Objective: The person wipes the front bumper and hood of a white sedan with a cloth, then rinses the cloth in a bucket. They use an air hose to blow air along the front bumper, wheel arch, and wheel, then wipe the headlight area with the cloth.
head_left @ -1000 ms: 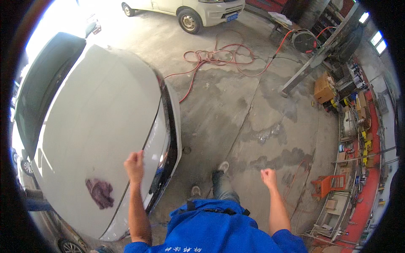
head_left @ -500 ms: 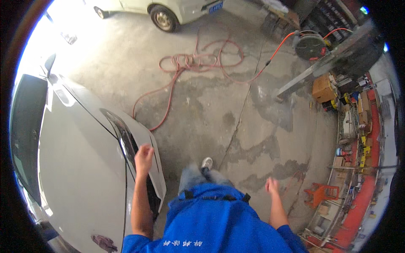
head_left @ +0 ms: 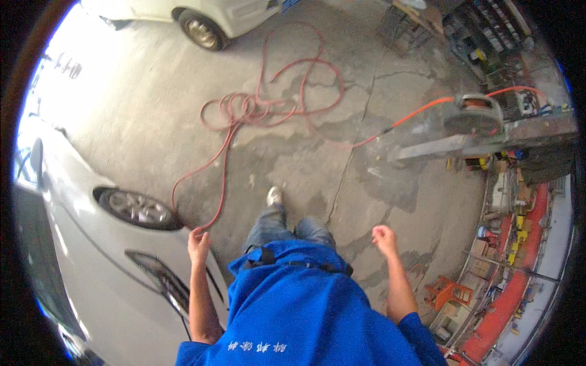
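My left hand hangs in front of me at the side of the silver-white car. Its fingers are loosely bent and a little apart, and nothing shows in them. Just beyond the fingertips, a loop of red hose lies on the floor and runs toward the car's front wheel; it looks apart from the hand. On the other side my right hand is held up over the concrete floor, its fingers curled in with nothing visible in them. Both forearms are bare below blue sleeves.
Hose coils spread across the cracked, stained floor ahead. An orange hose leads to a reel beside a grey metal beam. A pale van stands at the far left. Cluttered shelving and an orange stool line the right.
I have stepped forward, the other foot now leading. The car's front wheel has come into view at left. My left hand has lowered slightly; my right hand has risen a little.
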`<state>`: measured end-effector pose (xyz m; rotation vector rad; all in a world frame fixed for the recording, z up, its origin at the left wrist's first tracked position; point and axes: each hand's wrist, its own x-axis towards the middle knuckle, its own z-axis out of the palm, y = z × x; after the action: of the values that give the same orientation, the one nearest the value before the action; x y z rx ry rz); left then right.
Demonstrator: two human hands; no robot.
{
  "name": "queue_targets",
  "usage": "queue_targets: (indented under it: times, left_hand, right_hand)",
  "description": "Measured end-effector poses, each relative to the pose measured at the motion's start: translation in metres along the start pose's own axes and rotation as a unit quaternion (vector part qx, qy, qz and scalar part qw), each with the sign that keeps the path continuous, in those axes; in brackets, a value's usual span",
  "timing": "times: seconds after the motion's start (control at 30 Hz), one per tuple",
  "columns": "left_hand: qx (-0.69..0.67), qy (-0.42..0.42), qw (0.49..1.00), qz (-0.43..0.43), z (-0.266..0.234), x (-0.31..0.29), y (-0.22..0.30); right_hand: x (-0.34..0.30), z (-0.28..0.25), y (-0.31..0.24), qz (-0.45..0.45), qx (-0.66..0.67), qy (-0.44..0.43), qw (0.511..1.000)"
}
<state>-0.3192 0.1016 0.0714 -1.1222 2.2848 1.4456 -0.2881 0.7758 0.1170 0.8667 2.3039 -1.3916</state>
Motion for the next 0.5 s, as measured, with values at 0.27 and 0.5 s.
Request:
queue_targets:
  times: [0.27, 0.5]
  left_hand:
    - [-0.007, -0.141, 0.968, 0.206, 0.182, 0.194, 0.377]
    - [0.080, -0.136, 0.949, 0.274, 0.324, 0.363, 0.463]
  right_hand:
    - [0.146, -0.042, -0.117, 0.019, 0.045, 0.060, 0.997]
    - [0.407, -0.081, -0.262, -0.070, 0.018, 0.044, 0.996]
